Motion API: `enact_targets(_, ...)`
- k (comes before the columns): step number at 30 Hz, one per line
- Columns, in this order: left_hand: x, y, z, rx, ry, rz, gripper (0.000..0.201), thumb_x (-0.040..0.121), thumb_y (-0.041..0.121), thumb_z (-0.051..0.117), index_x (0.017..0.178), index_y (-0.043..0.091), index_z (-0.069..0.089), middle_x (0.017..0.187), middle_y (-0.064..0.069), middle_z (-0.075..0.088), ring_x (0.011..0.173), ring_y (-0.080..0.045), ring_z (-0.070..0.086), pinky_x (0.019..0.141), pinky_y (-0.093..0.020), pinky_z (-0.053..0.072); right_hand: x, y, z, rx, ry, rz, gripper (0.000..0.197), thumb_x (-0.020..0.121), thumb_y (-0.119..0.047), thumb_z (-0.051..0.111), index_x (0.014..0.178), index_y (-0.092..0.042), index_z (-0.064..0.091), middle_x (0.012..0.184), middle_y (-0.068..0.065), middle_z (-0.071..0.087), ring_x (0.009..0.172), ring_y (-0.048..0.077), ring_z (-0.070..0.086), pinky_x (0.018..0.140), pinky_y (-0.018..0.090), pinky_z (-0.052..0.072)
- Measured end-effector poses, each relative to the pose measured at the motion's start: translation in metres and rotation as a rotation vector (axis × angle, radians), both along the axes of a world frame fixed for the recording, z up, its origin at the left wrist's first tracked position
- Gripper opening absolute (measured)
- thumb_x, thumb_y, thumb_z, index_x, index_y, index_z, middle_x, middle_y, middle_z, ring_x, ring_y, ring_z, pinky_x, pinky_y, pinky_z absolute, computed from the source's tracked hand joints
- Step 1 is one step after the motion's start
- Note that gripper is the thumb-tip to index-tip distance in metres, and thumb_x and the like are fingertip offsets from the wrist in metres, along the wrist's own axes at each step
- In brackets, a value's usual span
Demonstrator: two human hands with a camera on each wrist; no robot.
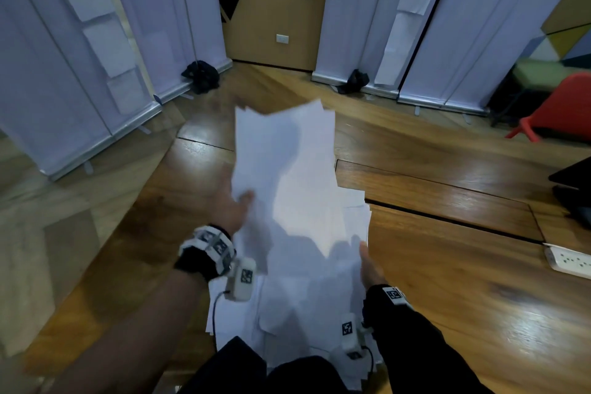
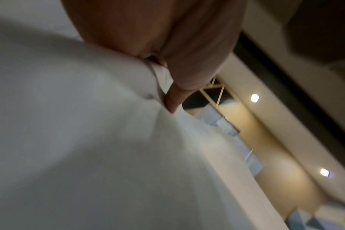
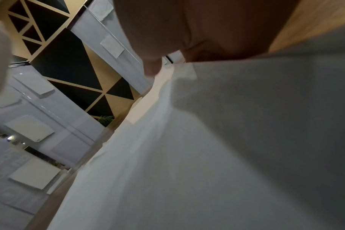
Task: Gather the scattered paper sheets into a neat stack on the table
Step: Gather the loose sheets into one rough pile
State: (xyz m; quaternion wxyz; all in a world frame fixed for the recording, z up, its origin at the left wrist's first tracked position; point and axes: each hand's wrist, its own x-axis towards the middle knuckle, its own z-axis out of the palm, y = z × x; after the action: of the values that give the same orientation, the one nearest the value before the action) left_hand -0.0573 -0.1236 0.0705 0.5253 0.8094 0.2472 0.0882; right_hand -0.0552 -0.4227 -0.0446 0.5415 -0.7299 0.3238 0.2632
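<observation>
A loose bundle of white paper sheets (image 1: 287, 169) is lifted off the wooden table (image 1: 447, 281), its far end fanned and uneven. My left hand (image 1: 238, 201) grips the bundle's left edge, thumb on top; the left wrist view shows the fingers (image 2: 173, 101) pinching the paper (image 2: 79, 140). My right hand (image 1: 367, 265) holds the bundle's near right edge, and in the right wrist view that hand (image 3: 207, 31) sits against the sheets (image 3: 226, 140). More sheets (image 1: 287, 323) lie overlapped on the table under the bundle, close to my body.
A white power strip (image 1: 567, 261) lies at the table's right edge, with a dark flat object (image 1: 572, 182) beyond it. A red chair (image 1: 559, 109) stands at far right. White banner stands (image 1: 64, 73) line the floor behind the table.
</observation>
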Motion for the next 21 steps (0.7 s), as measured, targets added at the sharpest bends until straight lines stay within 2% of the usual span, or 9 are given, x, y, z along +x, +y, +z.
enact_targets(2, -0.014, -0.016, -0.037, 0.031, 0.223, -0.068, 0.045, 0.088, 0.022, 0.063, 0.127, 0.005, 0.050, 0.125, -0.018, 0.062, 0.114, -0.033, 0.060, 0.095, -0.036, 0.046, 0.020, -0.022, -0.063, 0.094, 0.046, -0.077, 0.123, 0.042, -0.104, 0.034, 0.139, -0.030, 0.048, 0.146, 0.009, 0.048, 0.129, 0.037, 0.049, 0.110, 0.053, 0.033)
enact_targets(3, -0.023, -0.026, -0.053, 0.051, 0.321, -0.092, 0.049, 0.089, 0.024, 0.061, 0.131, 0.005, 0.046, 0.129, -0.019, 0.059, 0.117, -0.034, 0.058, 0.096, -0.036, 0.044, 0.024, -0.026, -0.074, 0.124, 0.042, -0.083, 0.124, 0.038, -0.105, 0.035, 0.138, -0.033, 0.049, 0.146, 0.007, 0.050, 0.128, 0.035, 0.051, 0.109, 0.054, 0.035)
enact_targets(6, -0.046, -0.050, -0.089, 0.097, 0.503, -0.217, 0.059, 0.086, 0.032, 0.062, 0.135, 0.006, 0.040, 0.133, -0.019, 0.055, 0.121, -0.034, 0.054, 0.099, -0.037, 0.044, 0.026, -0.033, -0.090, 0.121, -0.015, -0.007, 0.106, 0.053, -0.099, 0.041, 0.134, -0.031, 0.055, 0.139, 0.003, 0.057, 0.126, 0.028, 0.055, 0.110, 0.050, 0.038)
enact_targets(8, -0.051, -0.057, -0.100, 0.153, 0.534, -0.261, 0.064, 0.082, 0.041, 0.065, 0.132, 0.008, 0.042, 0.133, -0.015, 0.050, 0.122, -0.031, 0.051, 0.100, -0.038, 0.044, 0.018, -0.024, -0.070, 0.149, 0.000, 0.053, 0.091, 0.055, -0.093, 0.052, 0.125, -0.035, 0.062, 0.133, -0.001, 0.063, 0.120, 0.026, 0.060, 0.109, 0.052, 0.038)
enact_targets(12, -0.048, -0.057, -0.095, 0.300, 0.563, -0.113, 0.076, 0.081, 0.053, 0.060, 0.138, 0.009, 0.037, 0.141, -0.015, 0.036, 0.131, -0.034, 0.036, 0.102, -0.047, 0.039, 0.015, -0.028, -0.091, 0.058, -0.079, 0.073, 0.090, 0.036, -0.058, 0.092, 0.115, -0.025, 0.063, 0.111, -0.002, 0.073, 0.101, 0.025, 0.068, 0.093, 0.050, 0.053)
enact_targets(13, -0.047, -0.058, -0.094, 0.299, 0.603, -0.120, 0.079, 0.081, 0.054, 0.059, 0.140, 0.007, 0.034, 0.143, -0.016, 0.034, 0.132, -0.035, 0.033, 0.103, -0.047, 0.038, 0.006, -0.018, -0.065, 0.032, -0.080, 0.072, 0.090, 0.033, -0.045, 0.096, 0.113, -0.021, 0.063, 0.107, 0.002, 0.074, 0.097, 0.027, 0.069, 0.090, 0.051, 0.055)
enact_targets(15, -0.047, -0.063, -0.094, 0.303, 0.644, -0.235, 0.084, 0.081, 0.055, 0.058, 0.143, 0.006, 0.029, 0.145, -0.018, 0.032, 0.134, -0.036, 0.032, 0.106, -0.045, 0.035, -0.001, -0.009, -0.049, 0.029, -0.096, 0.040, 0.067, 0.045, -0.014, 0.091, 0.104, -0.015, 0.061, 0.098, 0.010, 0.073, 0.093, 0.031, 0.069, 0.088, 0.052, 0.056)
enact_targets(17, -0.045, -0.066, -0.095, 0.242, 0.602, -0.301, 0.086, 0.080, 0.057, 0.059, 0.146, 0.010, 0.029, 0.145, -0.017, 0.035, 0.135, -0.035, 0.036, 0.109, -0.043, 0.034, -0.008, -0.001, -0.027, 0.032, -0.121, 0.008, 0.048, 0.059, 0.003, 0.078, 0.104, -0.006, 0.062, 0.091, 0.015, 0.071, 0.086, 0.032, 0.067, 0.084, 0.053, 0.057)
enact_targets(21, -0.038, -0.054, -0.097, 0.150, 0.546, -0.298, 0.083, 0.079, 0.060, 0.059, 0.144, 0.015, 0.035, 0.145, -0.013, 0.043, 0.133, -0.029, 0.043, 0.109, -0.041, 0.037, -0.011, -0.002, -0.015, 0.067, -0.157, -0.054, 0.030, 0.075, -0.019, 0.079, 0.101, -0.008, 0.069, 0.092, 0.009, 0.072, 0.090, 0.032, 0.068, 0.087, 0.046, 0.056)
